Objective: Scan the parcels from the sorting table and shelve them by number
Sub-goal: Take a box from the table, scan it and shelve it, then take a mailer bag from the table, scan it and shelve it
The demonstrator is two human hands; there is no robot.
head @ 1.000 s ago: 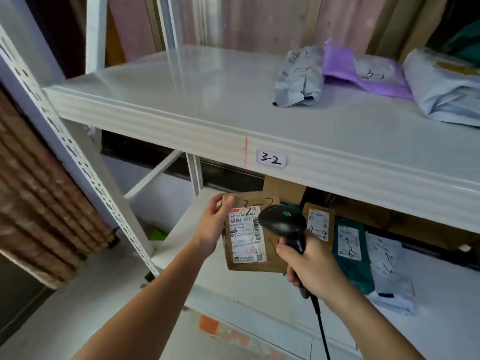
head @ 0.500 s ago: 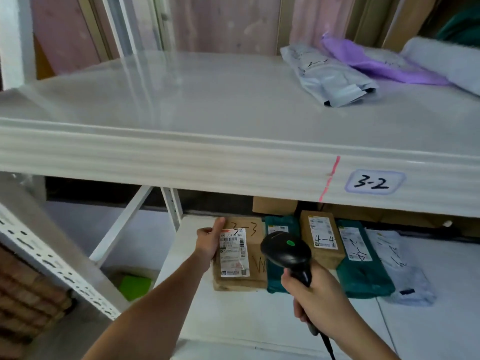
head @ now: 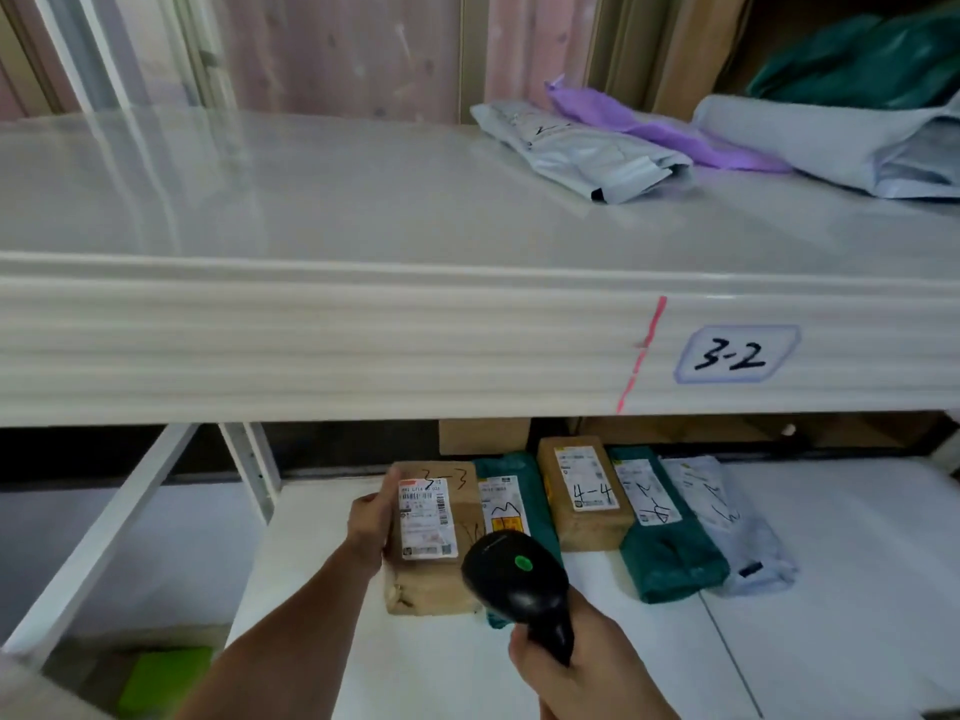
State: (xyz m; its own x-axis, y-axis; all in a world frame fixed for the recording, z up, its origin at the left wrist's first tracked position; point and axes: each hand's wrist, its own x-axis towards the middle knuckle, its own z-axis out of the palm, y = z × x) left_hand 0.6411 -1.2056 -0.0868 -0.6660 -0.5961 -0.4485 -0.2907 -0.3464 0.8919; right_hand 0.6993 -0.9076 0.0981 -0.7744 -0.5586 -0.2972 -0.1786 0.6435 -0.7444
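A brown cardboard parcel marked "3-3", with a white shipping label, lies flat on the lower white shelf. My left hand grips its left edge, thumb on top. My right hand holds a black barcode scanner with a green dot, hovering just right of and in front of the parcel. Beside the parcel lie a green bag, a brown box marked "4-4", another green bag and a pale grey bag.
The upper shelf carries a "3-2" tag and a red line on its front edge. Grey, purple and pale blue mailer bags lie on it at the right. A white diagonal brace stands at lower left.
The parcel went from being held up in front of the scanner down onto the lower shelf, left of the green bag. My view moved closer to the shelves.
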